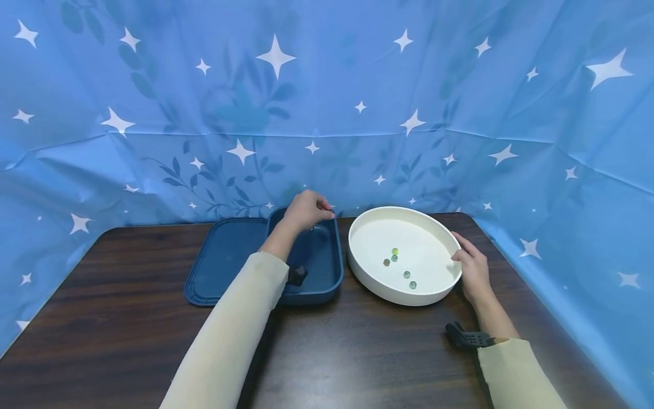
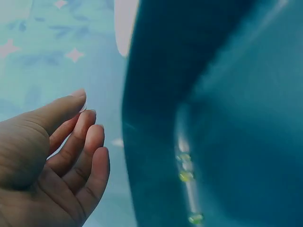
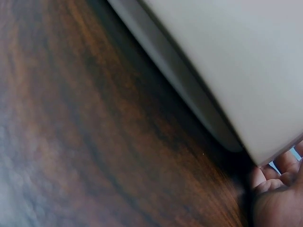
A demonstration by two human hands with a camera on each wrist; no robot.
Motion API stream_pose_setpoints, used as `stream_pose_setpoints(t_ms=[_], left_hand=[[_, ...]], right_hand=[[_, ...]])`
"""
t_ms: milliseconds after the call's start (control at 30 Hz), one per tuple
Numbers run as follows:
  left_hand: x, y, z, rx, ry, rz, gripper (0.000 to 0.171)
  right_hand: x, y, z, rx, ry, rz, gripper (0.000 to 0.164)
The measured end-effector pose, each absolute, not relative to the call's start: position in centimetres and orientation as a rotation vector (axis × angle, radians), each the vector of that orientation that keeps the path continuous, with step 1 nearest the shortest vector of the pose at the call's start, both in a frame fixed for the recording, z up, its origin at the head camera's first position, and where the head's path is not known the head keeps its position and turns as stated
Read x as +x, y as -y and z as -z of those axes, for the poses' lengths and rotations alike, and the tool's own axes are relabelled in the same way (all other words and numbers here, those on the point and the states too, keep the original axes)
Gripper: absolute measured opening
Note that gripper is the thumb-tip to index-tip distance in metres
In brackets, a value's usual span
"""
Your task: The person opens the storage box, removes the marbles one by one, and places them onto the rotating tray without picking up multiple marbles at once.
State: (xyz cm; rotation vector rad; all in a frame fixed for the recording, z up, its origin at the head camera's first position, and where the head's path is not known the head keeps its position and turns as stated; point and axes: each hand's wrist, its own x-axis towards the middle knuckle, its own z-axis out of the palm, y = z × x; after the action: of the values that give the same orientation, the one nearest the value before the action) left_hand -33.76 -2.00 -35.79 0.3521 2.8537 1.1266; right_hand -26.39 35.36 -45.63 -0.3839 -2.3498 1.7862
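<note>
My left hand (image 1: 308, 210) is over the far end of a deep blue box (image 1: 340, 271). In the left wrist view its thumb and forefinger pinch a small clear marble (image 2: 83, 108), mostly covered by the fingertips. Several glass marbles (image 2: 186, 176), greenish and yellow, lie along the bottom edge inside the box. My right hand (image 1: 472, 267) grips the right rim of a round white tray (image 1: 378, 233), thumb on the inside and fingers outside. Several small marbles (image 1: 406, 274), mostly green with one brownish, are scattered on the tray's floor.
A flat blue tray or lid (image 1: 232, 255) lies left of the box, partly under my left forearm. All stand at the back of a dark wooden table (image 1: 368, 358). Behind hangs a blue curtain (image 1: 327, 85) with white stars.
</note>
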Motion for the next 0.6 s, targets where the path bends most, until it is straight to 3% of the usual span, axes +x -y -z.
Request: stream_pose_setpoints(t_ms=[300,600], left_hand=[[-32.2,-1.9,34.6,0.476,-2.793,-1.155,0.018],[-31.2,-6.0,35.9,0.526,-2.739,-1.142,0.014]], right_hand=[[-26.5,-35.3,45.6,-0.408,2.348,-1.779,0.071],[-26.6,-35.3,45.7,-0.407,2.355,-1.769,0.071]])
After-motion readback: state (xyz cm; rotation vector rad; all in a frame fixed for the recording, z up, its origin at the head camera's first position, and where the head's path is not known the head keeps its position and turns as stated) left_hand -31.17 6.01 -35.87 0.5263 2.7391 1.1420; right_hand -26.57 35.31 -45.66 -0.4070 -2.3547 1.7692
